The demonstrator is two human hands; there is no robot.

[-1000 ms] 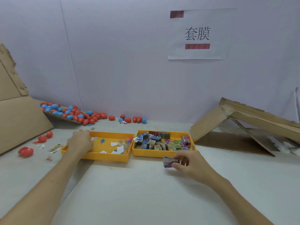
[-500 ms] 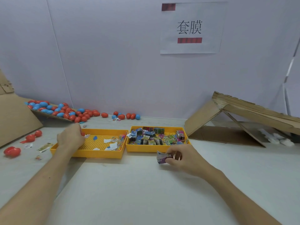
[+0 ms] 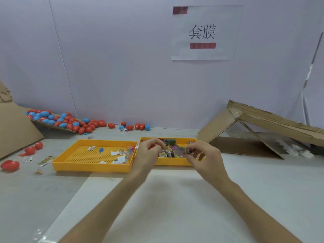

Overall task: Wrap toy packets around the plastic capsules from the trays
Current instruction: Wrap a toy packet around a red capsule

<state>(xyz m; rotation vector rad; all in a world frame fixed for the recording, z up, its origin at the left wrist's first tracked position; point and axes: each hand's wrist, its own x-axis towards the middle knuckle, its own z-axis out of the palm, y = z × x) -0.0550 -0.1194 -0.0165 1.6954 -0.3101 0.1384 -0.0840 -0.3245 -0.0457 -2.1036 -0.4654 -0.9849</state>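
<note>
Both hands meet in front of the right yellow tray (image 3: 172,162), which holds several printed toy packets (image 3: 168,152). My left hand (image 3: 149,152) is curled round a small red capsule (image 3: 152,146), of which only a sliver shows. My right hand (image 3: 201,155) pinches a toy packet (image 3: 181,149) by its edge, held up close to the capsule. The left yellow tray (image 3: 91,166) holds a few paper scraps and packets.
Many red and blue capsules (image 3: 70,121) lie on a cardboard sheet and along the back wall at left. Loose red capsule halves (image 3: 9,165) sit at far left. A folded cardboard box (image 3: 259,130) stands at right. White table surface lies in front.
My left hand left the left tray and came to the middle with a red capsule. My right hand lifted the packet off the table toward it.
</note>
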